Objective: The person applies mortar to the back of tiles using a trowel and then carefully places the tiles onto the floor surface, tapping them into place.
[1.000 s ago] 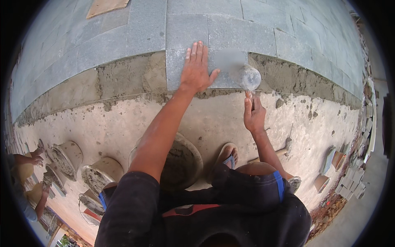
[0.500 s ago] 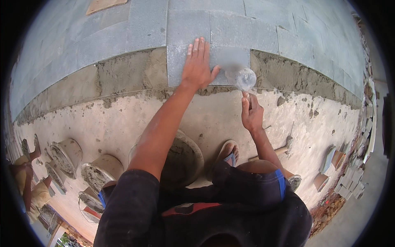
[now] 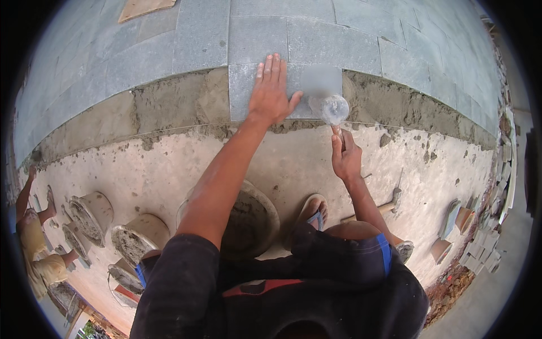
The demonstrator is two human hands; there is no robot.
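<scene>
My left hand (image 3: 270,93) lies flat on a grey stone tile (image 3: 243,85), its fingers stretched out toward the row beyond. The tile rests on a strip of wet mortar (image 3: 164,101) along the edge of the laid paving. In my right hand (image 3: 346,155) is the handle of a mallet (image 3: 336,110) with a pale, round head. That head is over the tile's near right corner; whether it touches cannot be made out. A blurred patch covers part of the tile beside it. A string line (image 3: 195,124) runs along the mortar's near edge.
A large mortar tub (image 3: 271,217) stands by my left arm, with several mortar buckets (image 3: 155,226) further left. A hammer (image 3: 387,207) lies right of my sandalled foot (image 3: 316,209). Another person (image 3: 36,237) works at far left. Stacked tile pieces (image 3: 480,251) line the right.
The other person at far left has stretched an arm forward to the end of the mortar strip. My left hand stays on the tile; the mallet has barely shifted.
</scene>
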